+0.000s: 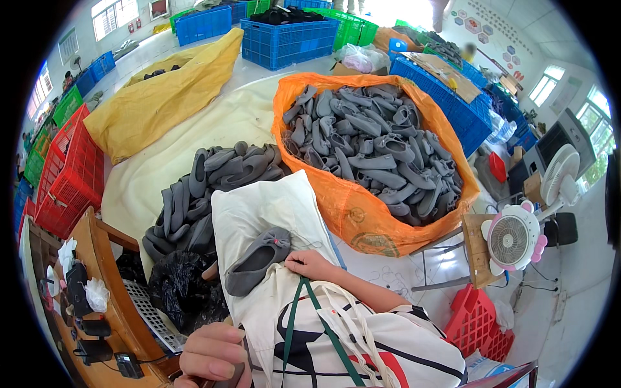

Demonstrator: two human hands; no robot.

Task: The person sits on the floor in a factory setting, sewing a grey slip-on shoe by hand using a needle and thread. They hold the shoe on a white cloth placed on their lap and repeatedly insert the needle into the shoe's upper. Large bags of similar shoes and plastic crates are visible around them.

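Note:
A single grey slip-on shoe point(255, 262) with a bow and a small pink spot on its toe lies on the white cloth-covered pad point(259, 204) over my lap. My right hand point(310, 264) rests just right of the shoe, fingers curled together; a thin dark thread point(307, 242) loops beside them. What the fingertips pinch, if anything, is too small to tell. Low in the picture, close to the camera, my left hand point(215, 354) is curled, with a dark object partly showing beneath the fingers. Grey shoes point(187, 200) are piled just beyond the pad.
A big orange sack point(362, 226) full of grey shoes stands ahead. A black plastic bag point(184, 284) and a wooden desk point(107, 291) are at left, near red crates point(68, 174). At right, a fan point(514, 239) sits on a stool. Blue crates point(288, 42) stand farther back.

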